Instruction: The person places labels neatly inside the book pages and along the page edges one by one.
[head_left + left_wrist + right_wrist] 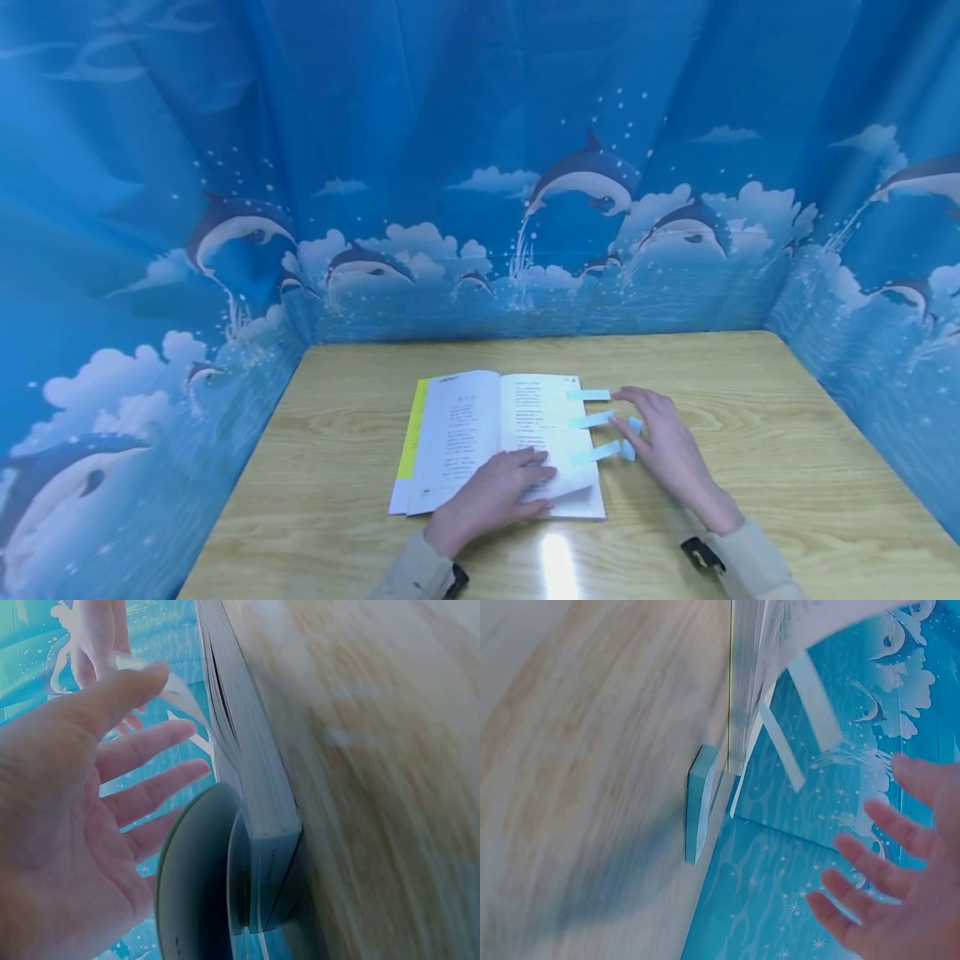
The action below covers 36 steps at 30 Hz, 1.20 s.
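Note:
An open book (465, 433) with printed pages lies on the table. Three pale blue sticky strips (596, 395) stick out past the right edge of its right-hand page. My left hand (498, 492) is over the lower part of that page, whose bottom corner curls up. In the left wrist view its thumb and fingers are spread beside the raised page (180, 694). My right hand (667, 446) hovers by the strips' outer ends, fingers apart and holding nothing in the right wrist view. Partly behind its thumb is a small light-blue pad (700, 806) on the table.
The wooden table (337, 550) reaches back to a blue curtain (450, 125) printed with dolphins and clouds, which also hangs along both sides. A yellow strip of cover (411, 437) shows along the book's left edge. Dark bands are on both wrists.

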Tool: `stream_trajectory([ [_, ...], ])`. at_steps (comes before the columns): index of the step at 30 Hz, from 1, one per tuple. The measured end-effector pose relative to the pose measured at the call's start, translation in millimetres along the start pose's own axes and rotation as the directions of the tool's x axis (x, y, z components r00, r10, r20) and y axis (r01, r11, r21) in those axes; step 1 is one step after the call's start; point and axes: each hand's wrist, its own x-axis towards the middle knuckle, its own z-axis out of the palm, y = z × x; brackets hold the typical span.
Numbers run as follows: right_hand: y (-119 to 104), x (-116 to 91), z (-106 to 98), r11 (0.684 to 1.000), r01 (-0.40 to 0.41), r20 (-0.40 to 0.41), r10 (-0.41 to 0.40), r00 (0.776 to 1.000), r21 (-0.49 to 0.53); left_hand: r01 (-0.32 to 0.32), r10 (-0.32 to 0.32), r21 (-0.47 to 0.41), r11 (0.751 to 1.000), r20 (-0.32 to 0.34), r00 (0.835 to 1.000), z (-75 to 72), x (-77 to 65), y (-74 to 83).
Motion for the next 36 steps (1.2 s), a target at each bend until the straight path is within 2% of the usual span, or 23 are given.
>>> stream_trajectory([
  [3,2.5,-0.1,-2.5,0.999,-0.032,-0.039,0.033,0.999,0.023,-0.027,0.029,0.027,0.999,-0.052,0.998,-0.8,-2.1,-1.5],
  [7,5.6,-0.3,-4.5,0.997,-0.074,-0.055,0.075,0.996,0.031,-0.015,0.017,0.038,0.999,-0.073,0.997,-2.6,-4.3,-2.1],
  [11,7.5,-0.2,-4.9,0.993,-0.113,-0.026,0.113,0.993,0.014,0.009,-0.007,0.021,1.000,-0.075,0.997,-5.4,-6.7,-1.9],
  [16,5.5,-0.4,-1.8,0.990,-0.139,0.043,0.139,0.989,-0.003,0.006,-0.001,0.039,0.999,-0.117,0.993,-6.8,-9.3,-1.8],
  [19,-0.4,-1.2,3.9,0.993,-0.111,0.087,0.114,0.990,-0.041,0.006,0.001,0.052,0.999,-0.138,0.990,-6.6,-10.5,-1.6],
  [25,-14.8,-5.6,22.3,0.990,0.000,0.188,0.027,0.982,-0.144,0.041,-0.039,0.016,0.999,-0.123,0.992,-9.6,-14.3,0.3],
  [30,-25.3,-4.2,30.4,0.990,0.003,0.277,0.037,0.960,-0.143,0.051,-0.050,-0.001,0.999,-0.130,0.990,-11.2,-16.9,-0.1],
  [36,-34.3,1.3,40.8,0.994,0.059,0.303,-0.030,0.953,-0.088,0.055,-0.055,-0.005,0.998,-0.144,0.988,-12.3,-20.8,-0.4],
])
